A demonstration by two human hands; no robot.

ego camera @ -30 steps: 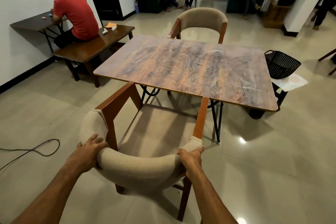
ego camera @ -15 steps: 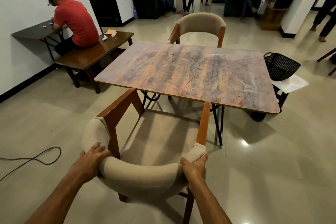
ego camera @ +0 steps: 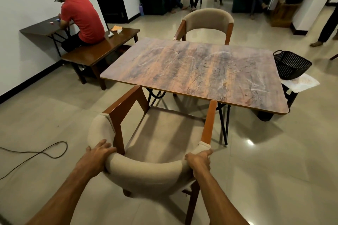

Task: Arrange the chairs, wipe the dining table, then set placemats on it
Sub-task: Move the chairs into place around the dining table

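Note:
A wooden chair with a beige padded backrest stands in front of me, its seat partly under the near edge of the dining table. My left hand grips the left end of the curved backrest. My right hand grips its right end. The tabletop is brownish with whitish streaks and smears. A second matching chair stands at the far side of the table, facing me. Pale sheets that may be placemats lie on a low stand to the table's right.
A black basket sits on the stand at the right. A person in a red shirt sits on a wooden bench at the left. A black cable lies on the floor left. Several people sit or stand at the back.
The chair has slid forward toward the table with both hands on its backrest. The view has tilted up a little, showing more of the room behind.

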